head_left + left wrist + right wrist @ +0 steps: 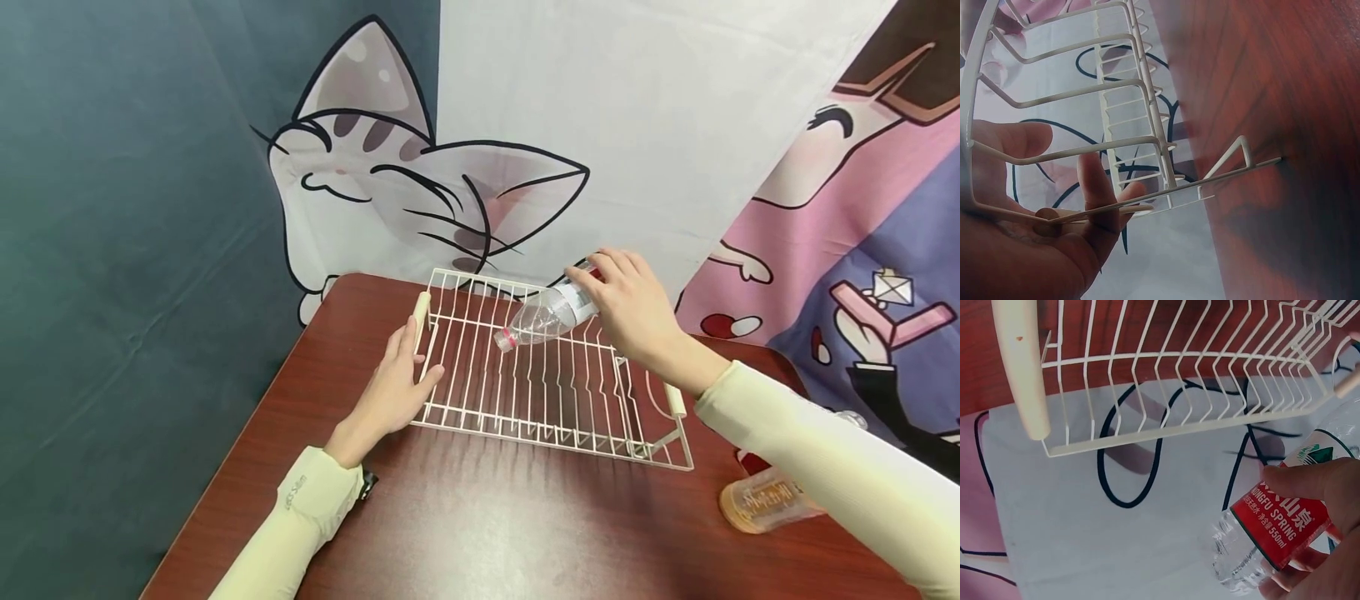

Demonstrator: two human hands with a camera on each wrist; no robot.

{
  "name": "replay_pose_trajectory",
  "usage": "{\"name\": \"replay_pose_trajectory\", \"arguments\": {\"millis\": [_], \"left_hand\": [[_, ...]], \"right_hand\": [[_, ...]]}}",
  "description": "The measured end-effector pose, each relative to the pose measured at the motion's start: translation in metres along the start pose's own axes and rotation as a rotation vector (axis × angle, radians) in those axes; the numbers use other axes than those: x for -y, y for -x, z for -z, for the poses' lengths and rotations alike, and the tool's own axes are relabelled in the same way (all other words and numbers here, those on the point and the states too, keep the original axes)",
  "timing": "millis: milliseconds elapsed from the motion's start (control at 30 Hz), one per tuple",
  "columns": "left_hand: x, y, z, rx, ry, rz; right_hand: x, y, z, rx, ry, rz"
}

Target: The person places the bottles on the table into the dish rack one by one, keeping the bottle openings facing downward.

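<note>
A white wire dish rack [517, 429] with cream handles stands on the table. At its left end, my left hand [397, 379] grips the rack by the side frame and handle [422, 308]; in the left wrist view, fingers [1097, 187] curl around the wire. Above the rack, my right hand [630, 300] holds a clear plastic water bottle [543, 317] around its label. The bottle tilts, its pink-ringed cap [505, 339] pointing down and left. Its red and white label [1285, 515] shows in the right wrist view, partly covered by the fingers.
On the right of the brown table [480, 533] lies a bottle with an amber base [765, 502], partly behind my right sleeve. Another clear bottle top [852, 419] shows past the sleeve. Cartoon-printed cloth [600, 100] hangs behind the table.
</note>
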State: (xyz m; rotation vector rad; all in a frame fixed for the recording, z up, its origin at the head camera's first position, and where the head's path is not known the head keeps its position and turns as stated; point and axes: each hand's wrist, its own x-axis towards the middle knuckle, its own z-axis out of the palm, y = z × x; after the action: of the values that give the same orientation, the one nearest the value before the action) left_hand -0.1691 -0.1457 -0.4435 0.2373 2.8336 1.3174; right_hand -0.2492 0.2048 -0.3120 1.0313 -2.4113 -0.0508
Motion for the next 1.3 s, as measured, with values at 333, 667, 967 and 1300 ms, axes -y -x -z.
{"name": "replay_pose_trajectory", "arguments": {"millis": [333, 667, 967, 1300], "left_hand": [[0.003, 0.002, 0.003, -0.01, -0.004, 0.007], [0.004, 0.001, 0.0, -0.027, -0.008, 0.017], [0.003, -0.001, 0.0, -0.042, -0.006, 0.009], [0.0, -0.001, 0.0, -0.019, 0.013, 0.022]], "right_hand": [[0.017, -0.018, -0.017, 0.096, 0.049, 0.056], [0.028, -0.045, -0.028, 0.212, 0.147, 0.091], [0.03, -0.07, -0.037, 0.262, 0.19, 0.171], [0.026, -0.086, -0.047, 0.224, 0.225, 0.293]]}}
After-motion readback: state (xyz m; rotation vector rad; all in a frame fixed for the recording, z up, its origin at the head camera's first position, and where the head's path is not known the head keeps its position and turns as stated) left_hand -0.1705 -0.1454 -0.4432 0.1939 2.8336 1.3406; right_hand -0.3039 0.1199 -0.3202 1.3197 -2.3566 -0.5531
